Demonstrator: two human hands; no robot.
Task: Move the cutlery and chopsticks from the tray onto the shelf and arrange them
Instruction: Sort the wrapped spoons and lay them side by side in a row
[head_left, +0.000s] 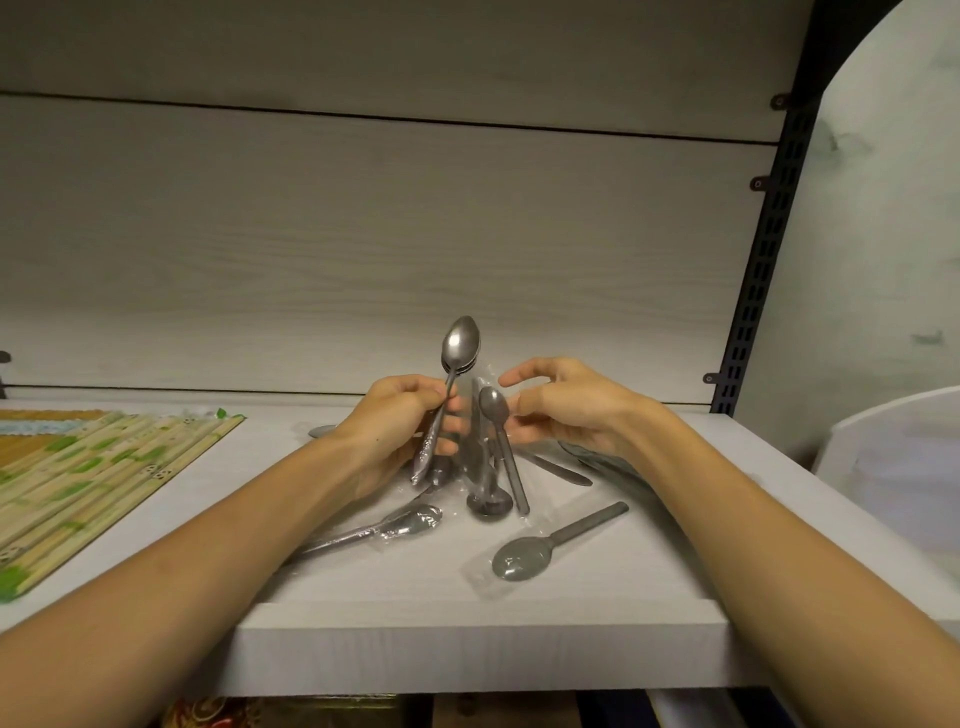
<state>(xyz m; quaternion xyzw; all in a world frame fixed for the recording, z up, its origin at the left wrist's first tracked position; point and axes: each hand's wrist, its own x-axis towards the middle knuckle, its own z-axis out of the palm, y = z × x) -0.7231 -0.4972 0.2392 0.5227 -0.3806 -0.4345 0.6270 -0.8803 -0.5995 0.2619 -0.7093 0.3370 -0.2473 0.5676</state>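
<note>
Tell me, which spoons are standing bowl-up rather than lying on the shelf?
The stacked spoons gripped in the left hand, bowls topmost. The wrapped grey spoon lies flat on the shelf.

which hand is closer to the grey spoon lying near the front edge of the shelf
The right. The grey spoon lies below the right hand, its handle angling up toward it. The left hand, gripping a bunch of spoons, sits further off to the spoon's upper left.

A shop display: slotted black shelving upright (763, 249), pale wood-grain shelf (467, 623), plastic-wrapped spoons (540, 545), packaged bamboo chopsticks (93, 467)
</note>
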